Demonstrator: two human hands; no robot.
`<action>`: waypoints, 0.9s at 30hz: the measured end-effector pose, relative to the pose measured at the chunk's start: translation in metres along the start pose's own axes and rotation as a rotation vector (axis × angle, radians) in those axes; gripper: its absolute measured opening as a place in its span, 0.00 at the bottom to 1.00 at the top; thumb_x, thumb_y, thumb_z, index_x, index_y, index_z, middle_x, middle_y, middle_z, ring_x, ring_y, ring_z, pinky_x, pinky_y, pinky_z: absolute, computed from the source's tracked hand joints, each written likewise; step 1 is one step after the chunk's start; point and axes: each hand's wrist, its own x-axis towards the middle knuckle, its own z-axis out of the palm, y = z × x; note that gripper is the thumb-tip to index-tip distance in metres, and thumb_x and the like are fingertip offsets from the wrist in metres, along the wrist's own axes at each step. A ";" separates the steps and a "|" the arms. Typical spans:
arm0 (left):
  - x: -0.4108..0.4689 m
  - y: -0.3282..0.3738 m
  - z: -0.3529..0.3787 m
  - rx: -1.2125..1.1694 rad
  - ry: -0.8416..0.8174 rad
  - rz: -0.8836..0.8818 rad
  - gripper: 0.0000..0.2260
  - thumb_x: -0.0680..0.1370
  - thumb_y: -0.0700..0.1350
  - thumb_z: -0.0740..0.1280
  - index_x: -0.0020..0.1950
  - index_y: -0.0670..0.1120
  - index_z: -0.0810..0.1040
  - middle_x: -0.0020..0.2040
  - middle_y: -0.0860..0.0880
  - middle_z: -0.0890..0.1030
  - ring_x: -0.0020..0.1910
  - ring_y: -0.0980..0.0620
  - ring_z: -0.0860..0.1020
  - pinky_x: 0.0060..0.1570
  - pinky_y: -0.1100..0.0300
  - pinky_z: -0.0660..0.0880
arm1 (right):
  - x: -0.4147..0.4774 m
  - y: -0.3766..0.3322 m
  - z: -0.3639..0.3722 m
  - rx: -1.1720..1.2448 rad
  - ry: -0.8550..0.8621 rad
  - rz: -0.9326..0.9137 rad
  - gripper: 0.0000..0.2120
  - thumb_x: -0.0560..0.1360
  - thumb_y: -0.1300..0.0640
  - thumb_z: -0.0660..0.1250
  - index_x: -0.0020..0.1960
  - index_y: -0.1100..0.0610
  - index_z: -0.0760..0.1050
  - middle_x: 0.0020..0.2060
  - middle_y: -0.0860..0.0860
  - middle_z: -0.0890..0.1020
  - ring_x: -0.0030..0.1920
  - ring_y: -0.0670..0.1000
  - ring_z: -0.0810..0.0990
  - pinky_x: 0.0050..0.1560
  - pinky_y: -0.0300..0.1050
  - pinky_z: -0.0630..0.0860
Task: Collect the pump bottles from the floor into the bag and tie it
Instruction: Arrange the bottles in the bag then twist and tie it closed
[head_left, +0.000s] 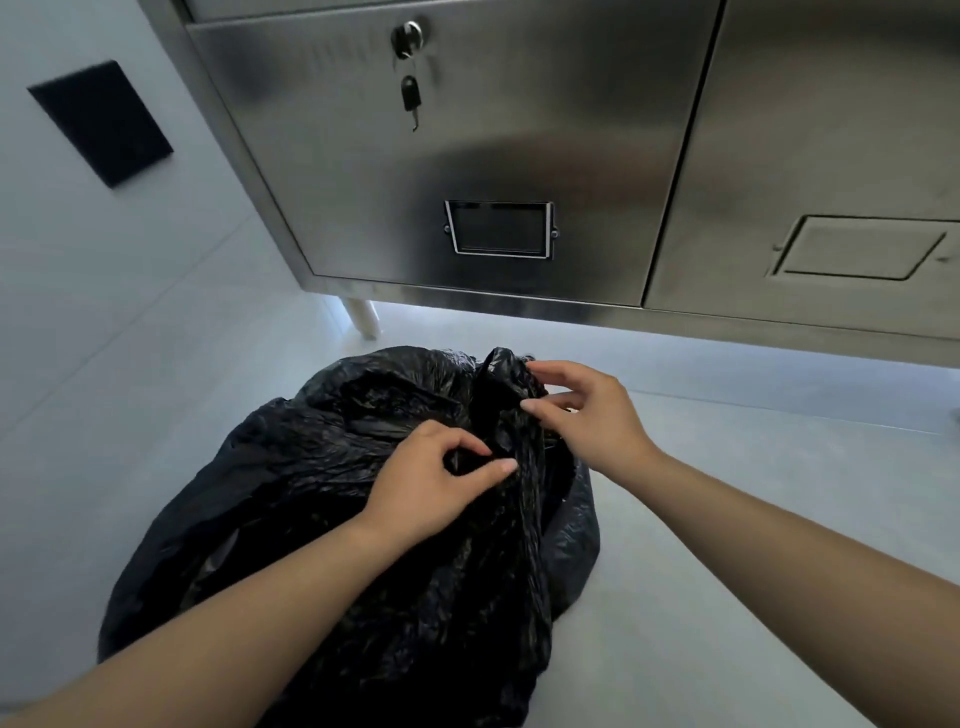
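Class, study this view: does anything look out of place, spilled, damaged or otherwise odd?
Nothing is spilled or broken. One small oddity: a key hangs from the lock of the steel cabinet, left in. The left hand and right hand pinch the gathered top of the black bag.

So you've got one big black bin bag (332, 499) sitting on the pale floor, pretty much centre frame and running from the near edge out toward the far side. It's crinkly, glossy plastic, bulging and lumpy, so it's clearly stuffed, but you can't see what's inside. The top is bunched up into a twisted neck at the far right of the bag, with a loose flap of plastic sticking up at the farthest point. The near end spreads wide and slumps left. A smaller fold hangs off its right side.
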 end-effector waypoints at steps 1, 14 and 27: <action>0.001 0.001 0.005 0.011 -0.006 -0.019 0.22 0.59 0.72 0.66 0.42 0.58 0.80 0.45 0.57 0.76 0.46 0.62 0.75 0.48 0.64 0.71 | -0.001 -0.001 0.000 0.018 0.006 0.010 0.17 0.69 0.59 0.74 0.56 0.47 0.77 0.52 0.46 0.81 0.43 0.44 0.83 0.49 0.47 0.80; 0.024 -0.004 0.000 -0.129 0.179 -0.061 0.07 0.70 0.54 0.73 0.37 0.55 0.77 0.42 0.54 0.80 0.37 0.59 0.76 0.35 0.75 0.67 | -0.035 -0.009 0.003 -0.086 0.105 -0.037 0.18 0.67 0.54 0.75 0.53 0.42 0.74 0.54 0.43 0.77 0.46 0.39 0.79 0.42 0.34 0.76; 0.010 -0.025 -0.084 -0.336 0.194 -0.021 0.05 0.69 0.51 0.75 0.36 0.60 0.81 0.40 0.68 0.82 0.44 0.71 0.78 0.44 0.78 0.69 | 0.001 -0.071 0.052 -0.310 -0.202 -0.149 0.49 0.55 0.26 0.67 0.72 0.40 0.59 0.69 0.35 0.64 0.68 0.34 0.59 0.66 0.30 0.56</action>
